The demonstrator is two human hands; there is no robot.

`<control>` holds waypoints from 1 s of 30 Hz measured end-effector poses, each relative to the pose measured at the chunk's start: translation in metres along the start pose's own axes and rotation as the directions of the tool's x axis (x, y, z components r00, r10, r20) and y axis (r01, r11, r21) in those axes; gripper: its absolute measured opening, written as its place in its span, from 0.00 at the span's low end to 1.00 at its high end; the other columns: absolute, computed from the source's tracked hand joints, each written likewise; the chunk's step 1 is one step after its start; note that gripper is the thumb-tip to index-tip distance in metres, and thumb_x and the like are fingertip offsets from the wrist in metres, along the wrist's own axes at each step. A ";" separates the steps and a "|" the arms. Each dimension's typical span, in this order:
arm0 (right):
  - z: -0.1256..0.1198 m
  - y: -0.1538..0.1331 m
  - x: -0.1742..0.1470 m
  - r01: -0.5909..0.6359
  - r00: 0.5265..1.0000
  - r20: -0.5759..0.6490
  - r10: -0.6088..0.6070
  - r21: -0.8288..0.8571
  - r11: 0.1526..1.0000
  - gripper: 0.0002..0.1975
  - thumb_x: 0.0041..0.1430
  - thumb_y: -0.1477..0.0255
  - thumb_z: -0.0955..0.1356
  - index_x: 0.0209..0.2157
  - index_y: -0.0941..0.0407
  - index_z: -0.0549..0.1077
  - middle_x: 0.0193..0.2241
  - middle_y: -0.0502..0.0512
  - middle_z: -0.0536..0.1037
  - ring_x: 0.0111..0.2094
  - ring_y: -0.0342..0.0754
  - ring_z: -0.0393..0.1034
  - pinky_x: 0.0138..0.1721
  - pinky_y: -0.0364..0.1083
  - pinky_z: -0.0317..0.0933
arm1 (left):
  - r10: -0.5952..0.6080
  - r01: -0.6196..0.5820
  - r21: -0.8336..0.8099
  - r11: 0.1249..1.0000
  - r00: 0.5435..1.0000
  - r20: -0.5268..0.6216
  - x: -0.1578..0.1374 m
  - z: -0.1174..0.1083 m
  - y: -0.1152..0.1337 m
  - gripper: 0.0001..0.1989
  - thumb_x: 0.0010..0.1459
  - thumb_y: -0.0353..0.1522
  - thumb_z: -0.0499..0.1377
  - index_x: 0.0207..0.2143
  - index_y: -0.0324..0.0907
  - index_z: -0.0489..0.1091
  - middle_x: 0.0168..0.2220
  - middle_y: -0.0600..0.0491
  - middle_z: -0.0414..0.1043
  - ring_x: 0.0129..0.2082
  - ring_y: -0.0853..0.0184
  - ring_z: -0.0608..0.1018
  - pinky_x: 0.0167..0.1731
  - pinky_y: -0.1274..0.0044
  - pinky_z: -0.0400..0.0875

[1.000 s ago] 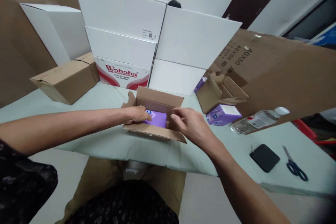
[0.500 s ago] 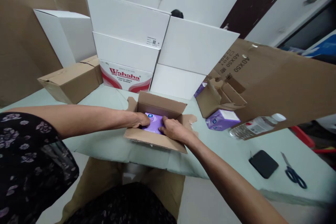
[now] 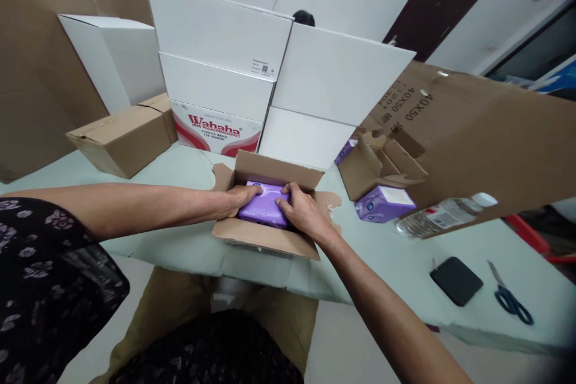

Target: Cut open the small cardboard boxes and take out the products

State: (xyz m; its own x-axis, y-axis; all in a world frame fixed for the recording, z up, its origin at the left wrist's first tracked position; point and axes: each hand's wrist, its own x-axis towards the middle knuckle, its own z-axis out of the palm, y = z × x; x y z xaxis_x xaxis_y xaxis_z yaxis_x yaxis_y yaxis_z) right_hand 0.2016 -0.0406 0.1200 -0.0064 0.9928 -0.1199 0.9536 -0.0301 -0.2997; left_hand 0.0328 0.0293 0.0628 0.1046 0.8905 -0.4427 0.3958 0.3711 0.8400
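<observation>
A purple tissue pack [image 3: 264, 206] sits in the mouth of an open brown cardboard box [image 3: 265, 239], slightly tilted, with its front edge showing. My left hand [image 3: 240, 198] grips the pack's left end, thumb on top and the other fingers mostly hidden inside the box. At the opposite end my right hand [image 3: 299, 209] holds the pack, its thumb side over the top and some fingers out of sight. The box flaps are folded outward around both wrists. What lies beneath the pack is hidden.
Behind the box stands a white Wahaha carton [image 3: 216, 129]. To the left is a closed brown box [image 3: 121, 138]. On the right are another purple tissue pack [image 3: 382, 204], an opened brown box [image 3: 360, 171], a plastic bottle [image 3: 443, 216], a black pouch [image 3: 456, 281] and scissors [image 3: 510, 297].
The tissue pack has risen and tilted within the box, so its front edge now shows. Both hands have shifted from pressing on its top to gripping its ends.
</observation>
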 end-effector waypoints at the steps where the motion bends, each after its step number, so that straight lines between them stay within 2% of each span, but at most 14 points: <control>1: -0.001 -0.001 0.000 -0.001 1.000 -0.012 0.001 -0.002 1.000 0.15 0.71 0.68 0.64 0.56 0.57 0.67 0.51 0.63 0.81 0.53 0.57 0.76 0.49 0.47 0.61 | -0.038 0.038 -0.022 0.999 0.999 -0.002 -0.002 0.000 0.001 0.19 0.69 0.42 0.61 0.55 0.41 0.72 0.54 0.45 0.75 0.50 0.58 0.80 0.51 0.61 0.77; 4: -0.007 -0.003 -0.001 -0.010 0.999 -0.043 0.007 -0.060 0.998 0.15 0.72 0.68 0.63 0.56 0.58 0.67 0.50 0.65 0.81 0.51 0.59 0.77 0.48 0.48 0.61 | -0.107 0.107 -0.102 0.989 0.994 0.006 -0.008 0.002 0.006 0.21 0.65 0.46 0.62 0.52 0.41 0.73 0.51 0.43 0.78 0.49 0.54 0.80 0.47 0.64 0.77; 7: -0.013 -0.006 -0.001 -0.030 0.998 -0.051 0.023 -0.143 0.989 0.16 0.72 0.68 0.62 0.56 0.60 0.67 0.49 0.67 0.82 0.50 0.61 0.77 0.48 0.50 0.63 | -0.123 0.126 -0.183 0.975 0.992 0.029 -0.013 0.004 0.012 0.24 0.59 0.49 0.64 0.50 0.42 0.73 0.44 0.42 0.82 0.45 0.50 0.82 0.37 0.67 0.77; 12: -0.013 -0.007 -0.001 -0.006 0.998 -0.058 -0.007 -0.233 0.973 0.17 0.73 0.69 0.60 0.57 0.61 0.70 0.52 0.71 0.79 0.51 0.64 0.77 0.49 0.54 0.65 | -0.137 0.151 -0.264 0.953 0.988 0.070 -0.020 0.005 0.022 0.21 0.56 0.47 0.66 0.44 0.42 0.73 0.33 0.47 0.80 0.35 0.55 0.82 0.26 0.72 0.74; 15: -0.014 -0.001 0.003 0.035 0.994 -0.098 -0.054 -0.192 0.981 0.19 0.73 0.70 0.58 0.56 0.60 0.73 0.58 0.70 0.76 0.56 0.62 0.74 0.54 0.54 0.64 | -0.140 0.164 -0.301 0.939 0.985 0.100 -0.024 0.001 0.028 0.17 0.57 0.46 0.66 0.39 0.43 0.73 0.28 0.50 0.77 0.29 0.58 0.80 0.22 0.74 0.71; 17: -0.017 0.008 0.006 0.077 0.986 -0.142 -0.086 -0.073 0.994 0.20 0.73 0.69 0.58 0.57 0.59 0.74 0.58 0.67 0.76 0.58 0.59 0.72 0.58 0.54 0.63 | -0.130 0.168 -0.344 0.924 0.983 0.130 -0.027 -0.004 0.033 0.15 0.57 0.45 0.66 0.38 0.43 0.73 0.26 0.51 0.76 0.27 0.59 0.79 0.21 0.75 0.72; 20: -0.027 0.024 0.006 0.163 0.963 -0.244 -0.113 0.196 0.967 0.19 0.71 0.68 0.60 0.55 0.57 0.76 0.55 0.62 0.81 0.57 0.57 0.73 0.59 0.53 0.63 | -0.087 0.157 -0.434 0.887 0.980 0.177 -0.032 -0.016 0.046 0.16 0.57 0.44 0.64 0.40 0.44 0.72 0.26 0.52 0.77 0.26 0.59 0.80 0.25 0.72 0.77; 22: -0.036 0.036 -0.003 0.243 0.937 -0.329 -0.121 0.363 0.900 0.20 0.70 0.63 0.61 0.52 0.56 0.78 0.52 0.59 0.82 0.54 0.56 0.75 0.57 0.53 0.65 | -0.048 0.137 -0.494 0.858 0.981 0.189 -0.037 -0.028 0.057 0.15 0.58 0.44 0.63 0.42 0.44 0.72 0.26 0.53 0.77 0.26 0.60 0.80 0.27 0.70 0.79; 24: -0.044 0.046 -0.018 0.302 0.918 -0.375 -0.126 0.460 0.835 0.21 0.70 0.58 0.62 0.51 0.55 0.79 0.50 0.58 0.83 0.52 0.55 0.77 0.54 0.53 0.67 | 0.021 0.093 -0.584 0.807 0.982 0.186 -0.046 -0.041 0.067 0.14 0.59 0.42 0.62 0.42 0.44 0.71 0.25 0.54 0.75 0.24 0.62 0.79 0.27 0.71 0.79; 27: -0.049 0.056 -0.044 0.358 0.917 -0.326 -0.228 0.426 0.831 0.22 0.66 0.54 0.68 0.53 0.51 0.78 0.54 0.57 0.81 0.55 0.57 0.75 0.55 0.55 0.68 | 0.188 0.003 -0.744 0.668 0.967 0.172 -0.060 -0.059 0.077 0.11 0.58 0.37 0.63 0.43 0.44 0.72 0.26 0.55 0.75 0.24 0.63 0.79 0.29 0.70 0.80; 30: -0.040 0.056 -0.060 0.456 0.884 -0.211 -0.417 0.194 0.868 0.28 0.59 0.57 0.74 0.59 0.51 0.74 0.59 0.59 0.77 0.60 0.60 0.70 0.60 0.58 0.63 | 0.284 -0.065 -0.815 0.576 0.951 0.124 -0.072 -0.071 0.076 0.13 0.56 0.35 0.64 0.44 0.43 0.72 0.30 0.54 0.78 0.28 0.61 0.81 0.34 0.66 0.82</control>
State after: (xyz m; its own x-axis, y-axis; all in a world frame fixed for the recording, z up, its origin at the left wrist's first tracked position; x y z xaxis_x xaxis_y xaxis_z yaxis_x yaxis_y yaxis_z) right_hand 0.2670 -0.0968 0.1479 -0.3399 0.9146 0.2193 0.7667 0.4045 -0.4986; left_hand -0.0092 0.0121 0.1809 0.3253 0.9194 -0.2213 -0.5225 0.3698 0.7683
